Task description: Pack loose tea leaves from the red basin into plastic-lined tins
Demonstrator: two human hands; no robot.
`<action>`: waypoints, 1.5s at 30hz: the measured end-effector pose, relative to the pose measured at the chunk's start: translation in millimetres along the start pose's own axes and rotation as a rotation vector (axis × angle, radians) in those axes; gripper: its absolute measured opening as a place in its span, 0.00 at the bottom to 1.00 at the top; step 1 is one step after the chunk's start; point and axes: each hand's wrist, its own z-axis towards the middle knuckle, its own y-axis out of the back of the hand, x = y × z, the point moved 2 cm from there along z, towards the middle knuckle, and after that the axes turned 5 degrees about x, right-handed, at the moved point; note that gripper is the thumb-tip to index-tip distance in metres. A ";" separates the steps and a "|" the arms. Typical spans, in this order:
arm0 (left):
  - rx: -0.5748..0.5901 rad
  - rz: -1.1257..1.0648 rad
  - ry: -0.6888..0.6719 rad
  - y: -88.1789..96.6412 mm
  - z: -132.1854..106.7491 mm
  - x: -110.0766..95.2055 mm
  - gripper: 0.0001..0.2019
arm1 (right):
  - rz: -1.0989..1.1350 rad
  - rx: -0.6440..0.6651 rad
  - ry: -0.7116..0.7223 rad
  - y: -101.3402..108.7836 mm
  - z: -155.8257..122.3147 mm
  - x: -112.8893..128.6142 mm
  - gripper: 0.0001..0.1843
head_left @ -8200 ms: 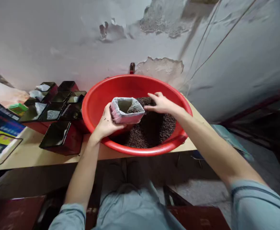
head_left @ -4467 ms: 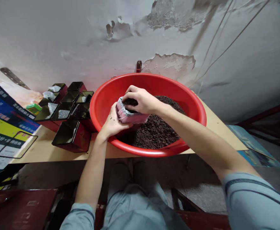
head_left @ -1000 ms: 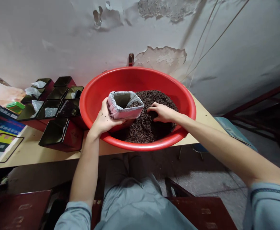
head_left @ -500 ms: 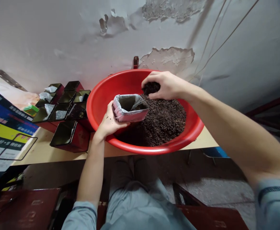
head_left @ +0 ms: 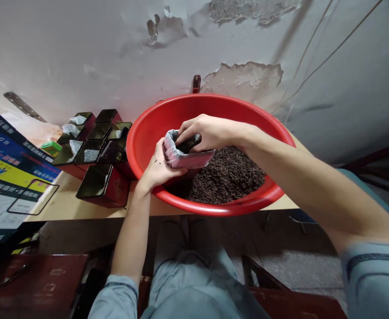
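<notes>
A big red basin (head_left: 154,122) on a wooden table holds a heap of dark loose tea leaves (head_left: 230,175). My left hand (head_left: 156,168) grips a square tin lined with a silvery bag (head_left: 177,156), held inside the basin's near left part. My right hand (head_left: 209,132) is closed round a handful of tea leaves and sits right over the bag's mouth, fingers dipping into it. Part of the bag's opening is hidden by that hand.
Several open dark red tins (head_left: 101,184), some with silvery liners, stand on the table (head_left: 68,204) left of the basin. A printed blue and yellow carton (head_left: 4,173) lies at the far left. A peeling wall (head_left: 114,57) rises just behind.
My right hand scooped tea from the heap, lifted it, and has now come down left onto the bag's mouth. The left hand keeps the lined tin in place.
</notes>
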 end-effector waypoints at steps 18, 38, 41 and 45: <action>-0.004 0.006 -0.044 1.8 0.5 3.4 0.56 | -0.099 0.124 -0.780 -67.8 -107.0 -96.4 0.62; -0.004 0.049 -0.028 2.9 1.4 2.3 0.56 | -0.201 0.171 -0.701 -80.1 -96.7 -74.8 0.27; -0.006 0.038 -0.042 2.2 1.2 2.4 0.56 | -0.192 0.121 -0.694 -69.4 -104.1 -79.7 0.22; -0.003 0.023 -0.039 1.5 1.1 2.8 0.56 | -0.147 -0.081 -0.655 -36.9 -110.2 -81.9 0.18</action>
